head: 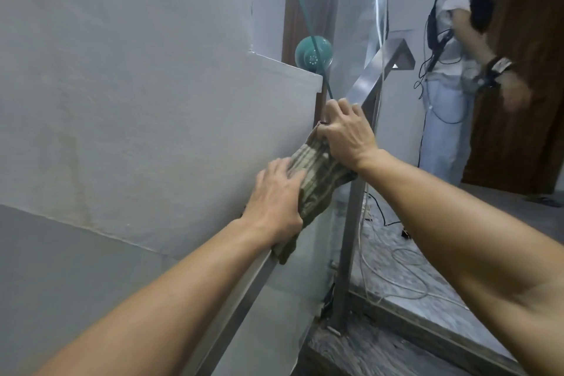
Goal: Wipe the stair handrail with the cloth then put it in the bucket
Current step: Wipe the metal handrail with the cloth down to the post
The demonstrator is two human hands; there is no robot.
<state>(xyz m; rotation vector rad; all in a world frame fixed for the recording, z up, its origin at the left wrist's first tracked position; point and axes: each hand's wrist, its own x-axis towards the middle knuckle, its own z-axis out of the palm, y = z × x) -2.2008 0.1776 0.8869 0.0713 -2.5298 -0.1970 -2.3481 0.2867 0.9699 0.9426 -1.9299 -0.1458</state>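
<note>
Striped olive cloth draped over the steel stair handrail, left hand pressing it with fingers laid flat, right hand gripping its upper end with curled fingers

Wall just left of handrail, post beneath.
</note>
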